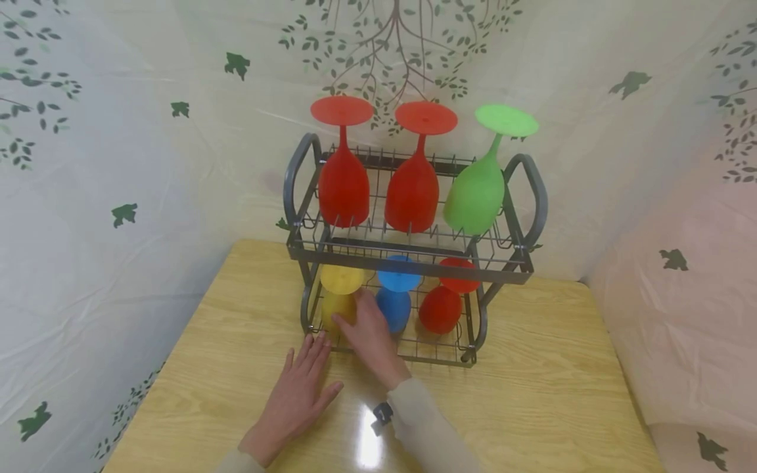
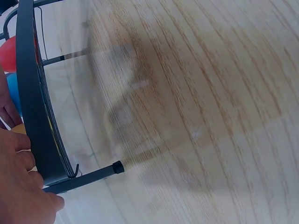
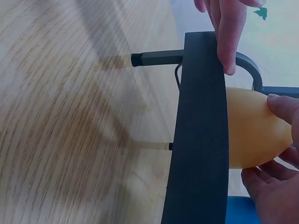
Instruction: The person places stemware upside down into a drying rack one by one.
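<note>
A yellow wine glass stands upside down at the left of the rack's lower tier. My right hand holds its bowl, thumb on one side and fingers on the other, as the right wrist view shows at the bowl. My left hand lies with fingers extended, fingertips at the front left corner of the black dish rack. Beside the yellow glass on that tier, a blue wine glass and a red wine glass are also upside down. The upper tier hides part of their stems.
On the upper tier, two red wine glasses, one left and one central, and a green wine glass sit inverted, the green one tilted. The rack rests on a wooden table before a leaf-patterned cloth. A small dark object lies beside the right sleeve.
</note>
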`<state>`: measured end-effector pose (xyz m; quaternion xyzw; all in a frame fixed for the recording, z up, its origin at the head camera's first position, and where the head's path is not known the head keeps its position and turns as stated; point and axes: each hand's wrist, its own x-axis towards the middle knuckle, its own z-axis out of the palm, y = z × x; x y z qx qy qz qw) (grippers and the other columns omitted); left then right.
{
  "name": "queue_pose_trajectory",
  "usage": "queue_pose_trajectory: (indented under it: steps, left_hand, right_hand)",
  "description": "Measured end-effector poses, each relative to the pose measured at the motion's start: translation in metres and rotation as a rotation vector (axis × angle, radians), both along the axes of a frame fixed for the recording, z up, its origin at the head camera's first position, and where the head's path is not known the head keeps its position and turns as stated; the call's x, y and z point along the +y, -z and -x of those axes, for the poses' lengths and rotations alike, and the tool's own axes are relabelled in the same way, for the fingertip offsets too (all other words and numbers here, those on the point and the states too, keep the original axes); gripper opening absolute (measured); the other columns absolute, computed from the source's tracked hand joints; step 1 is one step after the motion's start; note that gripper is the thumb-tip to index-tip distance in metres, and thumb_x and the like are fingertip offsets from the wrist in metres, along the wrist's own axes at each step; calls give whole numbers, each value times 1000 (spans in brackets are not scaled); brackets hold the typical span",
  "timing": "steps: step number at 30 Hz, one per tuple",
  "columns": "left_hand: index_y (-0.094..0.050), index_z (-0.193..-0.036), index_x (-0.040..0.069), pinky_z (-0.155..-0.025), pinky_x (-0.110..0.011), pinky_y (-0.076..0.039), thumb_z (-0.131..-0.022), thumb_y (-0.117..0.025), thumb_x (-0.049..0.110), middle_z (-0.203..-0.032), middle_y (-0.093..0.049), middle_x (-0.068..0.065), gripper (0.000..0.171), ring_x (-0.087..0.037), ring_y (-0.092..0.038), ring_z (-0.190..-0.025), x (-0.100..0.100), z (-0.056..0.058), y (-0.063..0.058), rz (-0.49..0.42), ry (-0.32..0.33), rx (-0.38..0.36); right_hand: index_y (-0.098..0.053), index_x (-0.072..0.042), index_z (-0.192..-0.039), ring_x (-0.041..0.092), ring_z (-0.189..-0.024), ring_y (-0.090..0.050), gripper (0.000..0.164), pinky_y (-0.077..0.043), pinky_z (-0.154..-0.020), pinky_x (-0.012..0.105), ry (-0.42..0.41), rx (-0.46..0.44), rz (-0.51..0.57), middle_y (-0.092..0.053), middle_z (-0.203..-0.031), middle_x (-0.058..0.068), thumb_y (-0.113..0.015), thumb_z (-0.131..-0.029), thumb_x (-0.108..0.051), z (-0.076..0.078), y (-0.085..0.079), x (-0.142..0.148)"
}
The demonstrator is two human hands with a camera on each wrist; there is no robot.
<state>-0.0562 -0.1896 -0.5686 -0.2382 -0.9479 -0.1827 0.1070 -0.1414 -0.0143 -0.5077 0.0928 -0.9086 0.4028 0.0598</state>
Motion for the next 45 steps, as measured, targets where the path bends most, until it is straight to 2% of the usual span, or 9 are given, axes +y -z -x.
queue_pose_trajectory:
  steps: [13,23,30,38,42,45]
  left_hand:
    - [-41,-155,-3,-116,-70,-27,-102,-57,48,-166,-30,-20,75,-41,-25,-153,1,1,0,7,-2,7]
    - [-43,-153,-4,-115,-71,-28,-102,-57,48,-165,-33,-21,74,-42,-27,-152,1,2,0,-8,4,22]
    - [-45,-153,-3,-114,-72,-29,-102,-57,49,-165,-32,-21,74,-43,-28,-152,1,2,0,-5,4,36]
    - [-43,-154,-3,-115,-72,-27,-102,-57,49,-165,-31,-21,74,-43,-27,-152,2,2,-1,-6,0,16]
    - [-43,-154,-3,-115,-73,-26,-102,-57,48,-165,-31,-22,74,-43,-28,-152,2,2,-3,-4,-2,12]
    - [-43,-154,-3,-115,-73,-26,-101,-58,46,-164,-32,-22,73,-43,-28,-151,3,1,-5,-2,-6,15]
  right_hand:
    - [-40,-8,-156,29,-144,-46,71,-42,-116,49,-10,0,19,-48,-157,10,-71,-99,-37,-10,2,4]
    - [-39,-17,-160,25,-149,-39,71,-37,-119,51,-36,20,79,-41,-163,2,-59,-102,-52,-26,-2,17]
    - [-39,-14,-159,27,-148,-41,71,-36,-118,53,-46,52,96,-41,-163,4,-57,-103,-53,-34,-2,28]
    - [-37,-14,-160,28,-149,-39,71,-35,-118,55,-62,85,104,-39,-164,5,-57,-103,-51,-45,-4,44]
    - [-36,-19,-161,26,-150,-37,70,-34,-119,55,-61,79,109,-38,-165,3,-57,-103,-52,-50,-5,52]
    - [-37,-18,-161,26,-151,-36,71,-32,-120,55,-58,75,105,-37,-165,-1,-55,-103,-55,-53,-6,58]
